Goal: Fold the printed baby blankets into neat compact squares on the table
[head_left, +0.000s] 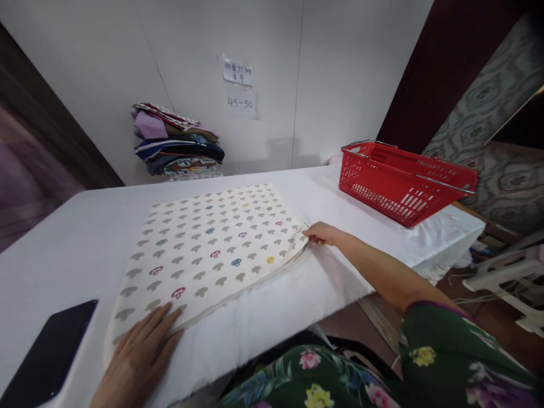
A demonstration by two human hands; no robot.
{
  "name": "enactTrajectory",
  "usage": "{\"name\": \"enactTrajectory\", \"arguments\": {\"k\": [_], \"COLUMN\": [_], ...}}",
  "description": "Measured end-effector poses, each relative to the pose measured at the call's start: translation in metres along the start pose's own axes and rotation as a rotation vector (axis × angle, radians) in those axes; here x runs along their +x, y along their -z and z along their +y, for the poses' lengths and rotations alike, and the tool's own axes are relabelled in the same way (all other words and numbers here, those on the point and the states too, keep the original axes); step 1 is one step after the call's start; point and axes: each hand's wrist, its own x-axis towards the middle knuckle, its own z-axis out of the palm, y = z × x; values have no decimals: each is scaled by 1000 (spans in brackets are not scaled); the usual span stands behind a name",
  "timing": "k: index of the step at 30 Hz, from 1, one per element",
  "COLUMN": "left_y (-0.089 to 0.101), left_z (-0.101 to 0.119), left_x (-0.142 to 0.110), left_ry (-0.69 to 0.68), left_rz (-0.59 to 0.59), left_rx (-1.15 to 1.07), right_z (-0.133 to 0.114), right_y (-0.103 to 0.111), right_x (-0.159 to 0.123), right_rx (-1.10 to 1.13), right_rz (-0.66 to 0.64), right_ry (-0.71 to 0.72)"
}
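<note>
A cream cloth [229, 243] printed with rows of grey and coloured mushrooms lies spread on the white-covered table [340, 277], its near edge showing more than one layer. My left hand [142, 351] rests flat on the near left corner of the cloth, fingers stretched out. At the near right corner, my right hand [321, 233] pinches the cloth's edge between thumb and fingers. That corner looks slightly raised.
A dark phone [51, 351] lies left of the cloth. Folded clothes [178, 141] are stacked at the back by the wall. A red basket [403, 181] with metal handles stands at the right. Beyond the table's right end is a white plastic stool [510, 277].
</note>
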Motion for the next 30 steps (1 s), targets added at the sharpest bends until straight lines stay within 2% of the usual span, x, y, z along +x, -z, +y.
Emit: {"name": "enactTrajectory", "arguments": {"k": [8, 14, 20, 30], "left_y": [1, 1, 0, 5], "left_z": [3, 3, 2, 6], "left_x": [1, 1, 1, 1], "left_ry": [-7, -18, 8, 29], "left_rz": [22, 28, 19, 40], "left_rx": [-13, 8, 8, 24], "right_z": [12, 11, 10, 25], "right_y": [1, -2, -6, -3], "right_x": [2, 3, 0, -4], "right_rx": [-233, -309, -201, -24], "right_rz": [50, 109, 101, 147], "right_ry": [-88, -103, -116, -15]}}
